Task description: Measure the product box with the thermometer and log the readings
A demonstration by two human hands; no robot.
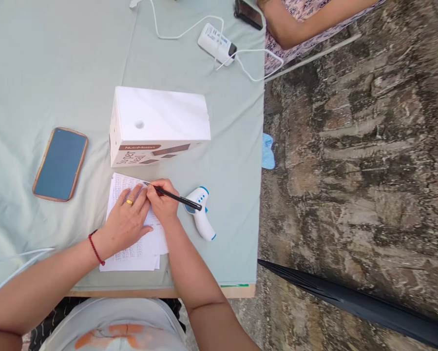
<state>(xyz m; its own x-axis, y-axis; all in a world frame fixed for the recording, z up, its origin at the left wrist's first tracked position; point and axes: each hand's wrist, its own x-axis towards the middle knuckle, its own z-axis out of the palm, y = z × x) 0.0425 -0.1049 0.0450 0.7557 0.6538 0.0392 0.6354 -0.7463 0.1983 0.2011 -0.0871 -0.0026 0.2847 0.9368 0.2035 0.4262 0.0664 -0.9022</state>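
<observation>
Sheets of paper (131, 261) covered with printed or written rows lie near the table's front edge. My left hand (127, 222) rests flat on them, fingers spread; it wears a gold ring, with a red bracelet at the wrist. My right hand (164, 202) grips a black pen (180, 198), its tip touching or very near the paper's upper right. Just right of that hand lies a white and blue infrared thermometer (201, 214). A white carton (163, 114) with brown print stands directly behind the papers.
A smartphone (60, 164) lies at left. Farther back are a white power bank (216, 45) with a white cable (189, 28) and a dark phone (249, 13). Another person's arm (295, 27) is at the upper right. Past the table's right edge lies stone ground (350, 161), with a dark folded umbrella-like object (343, 297).
</observation>
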